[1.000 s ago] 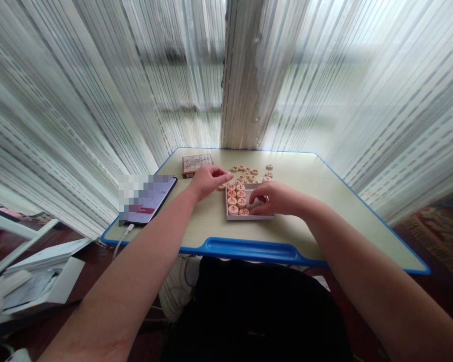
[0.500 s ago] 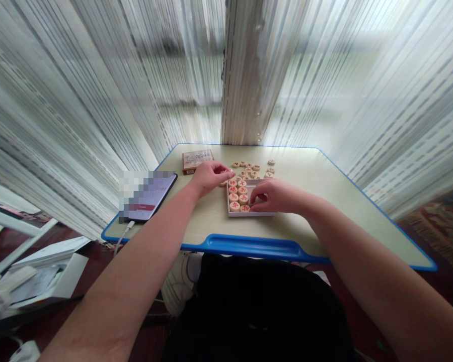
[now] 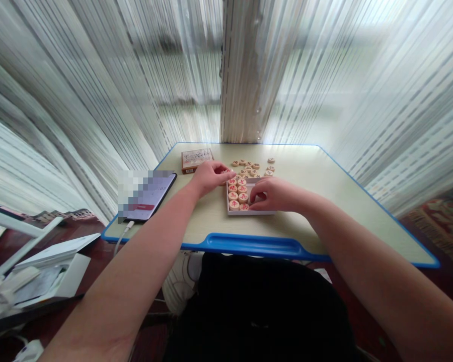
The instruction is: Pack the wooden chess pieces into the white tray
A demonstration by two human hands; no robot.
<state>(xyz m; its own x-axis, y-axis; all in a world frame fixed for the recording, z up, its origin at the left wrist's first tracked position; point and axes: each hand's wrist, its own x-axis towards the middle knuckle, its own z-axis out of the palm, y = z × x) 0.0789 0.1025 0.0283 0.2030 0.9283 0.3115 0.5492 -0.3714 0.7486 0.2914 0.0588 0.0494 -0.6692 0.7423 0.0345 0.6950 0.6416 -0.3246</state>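
soft daylight through the curtains (image 3: 98, 100); edges stretched and blurred.

Right hand (image 3: 274, 195) hides the tray's (image 3: 249, 213) 3 o'clock half; left hand (image 3: 209, 176) fingertips blur among pieces (image 3: 237, 196) at its 11 o'clock corner, grip unclear; piece characters too small to read; phone (image 3: 151, 198) screen pixelated toward 9 o'clock; both forearms cut off at the bottom edge.

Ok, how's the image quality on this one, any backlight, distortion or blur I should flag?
Head view: daylight through the sheer curtains backlights the scene; wide-angle distortion bows the curtains and the table's blue rim; part of the phone screen is pixelated; the xiangqi pieces in the box are small, their red marks unreadable.
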